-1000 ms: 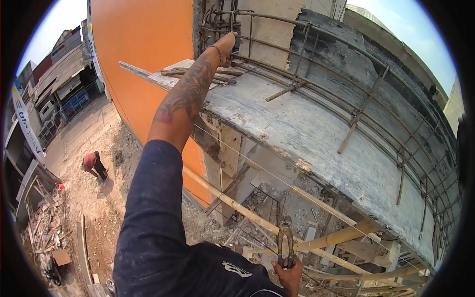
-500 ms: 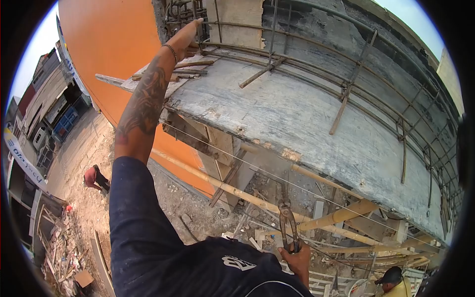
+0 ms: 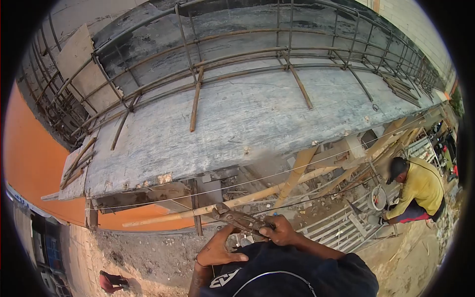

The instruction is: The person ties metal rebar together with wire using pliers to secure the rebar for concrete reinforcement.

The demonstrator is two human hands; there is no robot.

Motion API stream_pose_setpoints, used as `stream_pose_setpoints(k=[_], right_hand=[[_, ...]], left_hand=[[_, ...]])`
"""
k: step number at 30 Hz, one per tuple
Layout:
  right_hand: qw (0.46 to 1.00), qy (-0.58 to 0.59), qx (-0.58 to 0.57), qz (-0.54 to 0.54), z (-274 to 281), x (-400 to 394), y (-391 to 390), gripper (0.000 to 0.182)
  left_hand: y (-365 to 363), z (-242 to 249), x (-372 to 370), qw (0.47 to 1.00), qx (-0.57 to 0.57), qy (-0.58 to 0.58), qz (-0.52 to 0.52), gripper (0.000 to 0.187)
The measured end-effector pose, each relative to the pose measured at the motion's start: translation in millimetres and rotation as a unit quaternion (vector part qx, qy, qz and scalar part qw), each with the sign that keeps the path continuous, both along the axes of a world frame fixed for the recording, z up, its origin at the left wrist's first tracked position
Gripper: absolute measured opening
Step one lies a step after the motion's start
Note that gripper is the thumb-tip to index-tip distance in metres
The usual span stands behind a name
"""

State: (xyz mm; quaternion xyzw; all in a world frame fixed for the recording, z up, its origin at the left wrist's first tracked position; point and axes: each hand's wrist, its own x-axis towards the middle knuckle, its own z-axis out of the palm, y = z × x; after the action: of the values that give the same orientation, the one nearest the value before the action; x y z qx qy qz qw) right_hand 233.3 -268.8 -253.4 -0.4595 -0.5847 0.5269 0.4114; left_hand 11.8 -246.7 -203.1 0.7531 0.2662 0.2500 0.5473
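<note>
The rusty pincers [image 3: 241,218] are in my right hand [image 3: 280,230], its fingers wrapped round the handles in front of my chest. Their jaw end points to the left. Close below the jaws is my left hand [image 3: 220,248], with a bracelet at the wrist. Its thumb is stretched out apart from the fingers, whose tips are partly hidden by the pincers. Beyond both hands runs the edge of a grey formwork board [image 3: 217,133], with a rebar cage [image 3: 237,60] standing along it.
A taut string [image 3: 277,174] crosses in front of the board's edge. Bamboo poles [image 3: 247,200] run beneath it. Short bars [image 3: 79,161] lie at its left end. A person in yellow [image 3: 420,185] crouches at right by a bucket [image 3: 378,199]; another person [image 3: 111,281] bends low at lower left.
My left hand has come down from the rebar at the upper left to beside the pincers. My right hand has raised the pincers to chest height. The view has swung right.
</note>
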Motion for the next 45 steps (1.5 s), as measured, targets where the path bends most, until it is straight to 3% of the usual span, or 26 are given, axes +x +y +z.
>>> stream_pose_setpoints(k=[2, 3, 5, 10, 14, 17, 23, 27, 31, 33, 34, 35, 37, 38, 40, 42, 45], right_hand=[[0.997, 0.052, -0.025, 0.05, 12, 7, -3, 0.031], [0.998, 0.05, -0.023, 0.036, 7, 14, -5, 0.031], [0.997, -0.012, 0.05, 0.057, -10, 27, -11, 0.035], [0.993, 0.016, 0.113, -0.023, 3, 62, -24, 0.036], [0.981, -0.062, 0.127, -0.133, -7, 100, -42, 0.03], [0.958, -0.067, 0.136, -0.243, -20, 125, -53, 0.024], [0.891, -0.128, 0.225, -0.372, -45, 154, -58, 0.017], [0.875, 0.018, 0.159, -0.456, -39, 179, -57, 0.028], [0.833, 0.302, 0.014, -0.462, -45, 187, -56, 0.032], [0.756, 0.439, -0.082, -0.479, -51, 187, -54, 0.028], [0.706, 0.505, -0.145, -0.475, -53, 191, -54, 0.028], [0.696, 0.509, -0.151, -0.484, -58, 197, -57, 0.028], [0.644, 0.536, -0.221, -0.499, -69, 206, -65, 0.027], [0.641, 0.538, -0.224, -0.499, -71, 206, -70, 0.027], [0.722, 0.391, -0.081, -0.565, -69, 207, -78, 0.027], [0.737, 0.335, -0.033, -0.586, -63, 209, -84, 0.027], [0.768, 0.294, 0.007, -0.568, -56, 208, -90, 0.028]], left_hand=[[-11, -14, 42, 0.972, -0.054, -0.202, 0.103, 0.057], [-11, -17, 61, 0.973, -0.057, -0.204, 0.089, 0.057], [-14, -21, 90, 0.925, -0.126, -0.307, 0.187, 0.05], [-7, -22, 137, 0.93, -0.124, -0.278, 0.204, 0.044], [-16, -33, 180, 0.942, -0.159, -0.239, 0.173, 0.043], [-18, -47, 210, 0.958, -0.072, -0.237, 0.144, 0.044], [-20, -51, 245, 0.965, -0.041, -0.25, 0.068, 0.044], [-17, -59, 257, 0.956, -0.068, -0.285, 0.03, 0.043], [-19, -58, 275, 0.932, -0.028, -0.36, 0.021, 0.043], [-21, -61, 281, 0.934, -0.024, -0.357, 0.008, 0.042], [-20, -59, 284, 0.928, 0.049, -0.368, -0.027, 0.042], [-19, -57, 286, 0.915, 0.126, -0.379, -0.06, 0.041], [-20, -55, 290, 0.913, 0.121, -0.382, -0.072, 0.04], [-20, -54, 292, 0.907, 0.125, -0.393, -0.082, 0.04], [-19, -58, 291, 0.917, 0.081, -0.381, -0.083, 0.034], [-13, -82, 281, 0.982, 0.052, -0.178, -0.024, 0.025], [-15, -96, 293, 0.992, 0.068, -0.107, -0.005, 0.022]])
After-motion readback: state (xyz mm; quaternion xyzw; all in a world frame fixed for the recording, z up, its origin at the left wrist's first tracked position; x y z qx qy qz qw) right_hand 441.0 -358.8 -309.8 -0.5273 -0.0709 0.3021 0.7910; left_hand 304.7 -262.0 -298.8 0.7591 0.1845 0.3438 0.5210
